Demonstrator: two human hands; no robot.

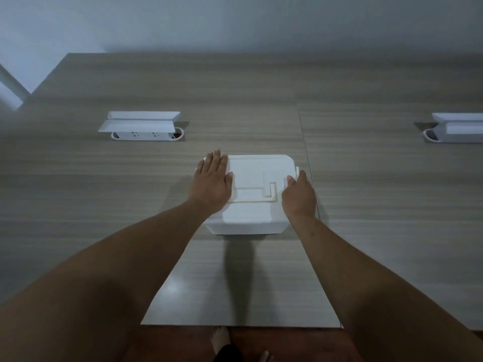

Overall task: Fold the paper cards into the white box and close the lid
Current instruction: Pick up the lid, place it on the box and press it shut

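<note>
A white box stands on the wooden table in front of me, its lid lying flat on top. My left hand rests palm down on the lid's left side, fingers spread flat. At the lid's right edge my right hand has its fingers curled over the rim beside a small white clip. No paper cards are visible; the inside of the box is hidden by the lid.
A pop-up socket unit with its white flaps raised sits at the back left of the table. A second socket unit is at the far right. A table seam runs just right of the box. The near table edge is close to my feet.
</note>
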